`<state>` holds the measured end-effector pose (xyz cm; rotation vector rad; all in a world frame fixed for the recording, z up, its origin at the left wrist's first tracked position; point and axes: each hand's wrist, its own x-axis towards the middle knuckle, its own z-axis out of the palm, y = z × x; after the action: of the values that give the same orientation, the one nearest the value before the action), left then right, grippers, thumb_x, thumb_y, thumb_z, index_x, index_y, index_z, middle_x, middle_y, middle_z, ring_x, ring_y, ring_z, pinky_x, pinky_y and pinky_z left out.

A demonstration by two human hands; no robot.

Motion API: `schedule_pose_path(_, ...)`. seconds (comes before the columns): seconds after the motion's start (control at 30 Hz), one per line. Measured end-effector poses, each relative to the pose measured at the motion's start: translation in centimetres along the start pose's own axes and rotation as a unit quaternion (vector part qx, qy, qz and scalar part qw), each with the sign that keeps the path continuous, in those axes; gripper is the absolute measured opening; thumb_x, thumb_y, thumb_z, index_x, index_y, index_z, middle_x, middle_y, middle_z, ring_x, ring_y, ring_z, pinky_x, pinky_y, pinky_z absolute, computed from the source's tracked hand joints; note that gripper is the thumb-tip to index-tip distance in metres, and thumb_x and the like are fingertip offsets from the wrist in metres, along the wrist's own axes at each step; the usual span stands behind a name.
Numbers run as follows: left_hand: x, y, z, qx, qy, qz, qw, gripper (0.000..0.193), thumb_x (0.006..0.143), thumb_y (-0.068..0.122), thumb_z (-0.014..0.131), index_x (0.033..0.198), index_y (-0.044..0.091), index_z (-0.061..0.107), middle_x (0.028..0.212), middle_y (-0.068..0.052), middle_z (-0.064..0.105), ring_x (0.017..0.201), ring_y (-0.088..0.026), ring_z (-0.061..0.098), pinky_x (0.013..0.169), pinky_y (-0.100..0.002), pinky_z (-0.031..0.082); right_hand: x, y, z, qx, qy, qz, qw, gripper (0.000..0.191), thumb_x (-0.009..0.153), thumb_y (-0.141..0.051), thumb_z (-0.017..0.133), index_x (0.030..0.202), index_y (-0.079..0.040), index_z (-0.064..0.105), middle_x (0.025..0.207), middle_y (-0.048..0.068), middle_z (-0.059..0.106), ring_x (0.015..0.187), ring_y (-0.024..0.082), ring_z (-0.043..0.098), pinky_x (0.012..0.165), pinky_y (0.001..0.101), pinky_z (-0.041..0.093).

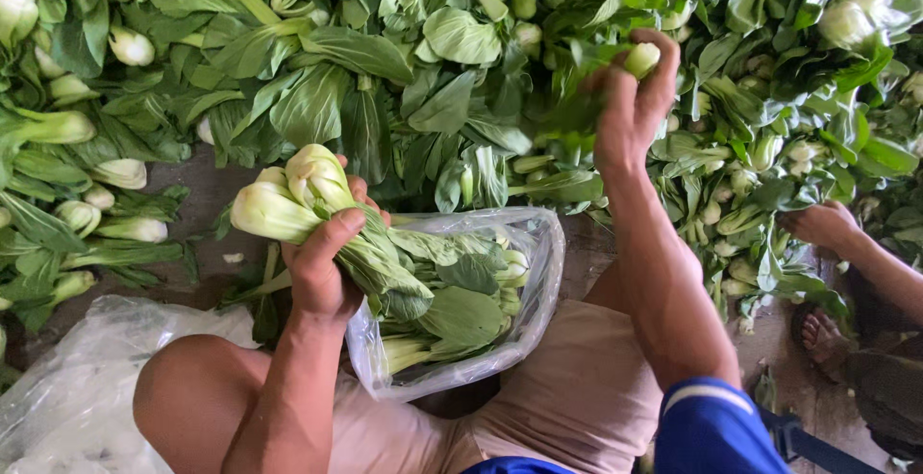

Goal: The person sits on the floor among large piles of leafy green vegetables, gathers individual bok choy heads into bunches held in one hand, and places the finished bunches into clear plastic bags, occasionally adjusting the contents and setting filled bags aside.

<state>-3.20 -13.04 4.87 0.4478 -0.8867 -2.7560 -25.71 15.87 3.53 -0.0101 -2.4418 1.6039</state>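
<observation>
My left hand (322, 258) grips a bunch of bok choy (288, 195) by its pale stems, with the leaves pointing into a clear plastic bag (534, 296) that rests on my lap. The bag holds several more bok choy (452, 306). My right hand (630, 104) is raised over the heap of greens and pinches one bok choy stalk (641, 58) at its pale base; its leaves are blurred.
A large heap of bok choy (433, 61) covers the floor ahead and to both sides. Another person's hand (822, 224) and sandalled foot (817, 330) are at the right. Crumpled clear plastic (77, 387) lies at lower left beside my knee.
</observation>
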Motion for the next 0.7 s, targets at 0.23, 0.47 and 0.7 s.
schedule_pose_path(0.23,-0.2,-1.2,-0.3,0.086,0.008,0.018,0.996,0.058,0.083,0.005,0.070,0.139,-0.001,0.054,0.113,-0.010,0.063,0.101,-0.017,0.062,0.088,-0.035,0.055,7.4,3.1,5.2,-0.550,-0.293,-0.367,0.690,0.035,0.087,-0.009,0.073,0.121,-0.006,0.065,0.128,0.012,0.069,0.126,0.031,0.062,0.117,0.0468,0.047)
schedule_pose_path(0.47,-0.1,-0.7,-1.2,0.148,-0.056,0.042,0.987,0.057,0.087,0.002,0.077,0.140,-0.001,0.054,0.118,-0.010,0.065,0.109,-0.019,0.064,0.100,-0.033,0.052,8.8,3.7,3.0,-0.599,-0.268,-0.099,0.748,0.053,0.089,-0.031,0.075,0.133,-0.004,0.060,0.128,0.022,0.061,0.123,0.039,0.053,0.104,0.0580,0.034)
schedule_pose_path(0.7,0.8,-1.3,0.8,0.183,-0.138,0.114,0.967,0.068,0.087,0.004,0.082,0.145,0.006,0.046,0.137,-0.010,0.063,0.126,-0.021,0.063,0.111,-0.038,0.053,0.5,-5.0,-2.0,-0.214,-0.213,-0.216,0.929,0.054,0.104,-0.020,0.074,0.147,-0.003,0.047,0.139,0.019,0.060,0.126,0.035,0.064,0.108,0.0463,0.053)
